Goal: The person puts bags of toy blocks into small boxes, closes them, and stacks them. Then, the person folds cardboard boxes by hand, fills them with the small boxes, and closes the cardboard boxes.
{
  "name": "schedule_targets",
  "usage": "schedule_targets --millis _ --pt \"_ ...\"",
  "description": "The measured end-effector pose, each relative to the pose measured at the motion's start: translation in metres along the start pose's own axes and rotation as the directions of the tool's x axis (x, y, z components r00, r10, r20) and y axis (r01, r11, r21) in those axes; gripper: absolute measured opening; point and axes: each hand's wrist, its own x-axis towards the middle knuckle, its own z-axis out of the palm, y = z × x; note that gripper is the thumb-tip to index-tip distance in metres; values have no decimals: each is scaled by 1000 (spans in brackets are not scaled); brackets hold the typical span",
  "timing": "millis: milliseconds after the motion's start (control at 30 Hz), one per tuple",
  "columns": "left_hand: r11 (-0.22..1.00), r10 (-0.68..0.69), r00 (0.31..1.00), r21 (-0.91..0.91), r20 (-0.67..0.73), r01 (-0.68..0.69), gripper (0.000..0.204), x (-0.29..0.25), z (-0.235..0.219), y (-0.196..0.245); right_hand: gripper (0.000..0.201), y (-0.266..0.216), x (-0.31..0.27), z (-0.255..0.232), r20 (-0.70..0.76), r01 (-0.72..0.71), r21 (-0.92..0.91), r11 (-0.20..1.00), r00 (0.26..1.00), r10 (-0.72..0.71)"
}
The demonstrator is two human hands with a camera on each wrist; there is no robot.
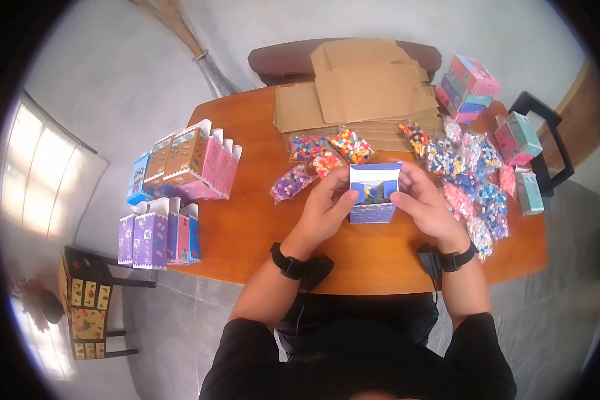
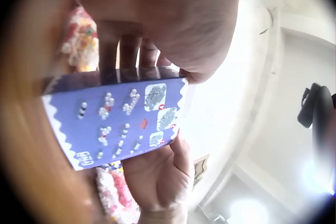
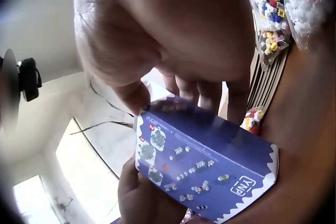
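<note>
A small blue-purple cardboard box [image 1: 372,214] is held between both hands above the wooden table, its lid flap standing up with a white inner face. Something dark with a bit of yellow shows inside its opening. My left hand [image 1: 328,205] grips the box's left side, thumb at the front edge of the opening. On the other side my right hand [image 1: 428,204] holds it the same way. In the left wrist view the printed box face [image 2: 118,121] shows small block-building pictures and scalloped white borders. The right wrist view shows the letters YNP on the box [image 3: 210,166].
Clear bags of colourful small blocks [image 1: 470,167] lie right of the hands; several more [image 1: 352,145] lie ahead. Flat brown cardboard [image 1: 360,90] is stacked at the back. Open-flapped boxes [image 1: 180,163] stand at left, other boxes [image 1: 517,139] at right.
</note>
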Motion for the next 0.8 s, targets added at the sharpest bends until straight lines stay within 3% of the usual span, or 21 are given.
schedule_targets --millis 67,100,133,167,267,400,533,667,800 --pt "999 -2 999 -34 -38 1 35 1 0 -2 46 -5 -2 4 -67 151 -160 976 984 -163" --pt "955 172 985 250 -15 -163 32 1 -7 -3 46 -6 -3 1 -71 151 -158 976 984 -164" --pt "804 330 942 507 56 -311 29 2 -10 1 40 -8 -2 -4 -25 227 -372 900 967 -254" --pt "803 329 943 508 58 -311 29 1 -11 5 34 -9 -2 -6 39 293 -563 772 943 -330" --pt "741 325 937 581 127 -336 27 -2 -10 19 25 -16 -5 1 37 286 -522 803 949 -313" --pt "814 289 951 496 109 -304 31 -2 -10 16 24 -18 -5 3 71 308 -573 760 942 -329" --pt "879 193 976 424 96 -216 28 -5 -12 14 20 -12 -4 3 19 279 -565 776 945 -326" --pt "898 188 979 390 79 -204 28 -5 -10 12 16 -11 -4 6 -11 271 -561 782 942 -335" --pt "803 292 944 497 154 -330 24 -1 -8 17 12 -12 -5 5 9 268 -576 772 947 -321"
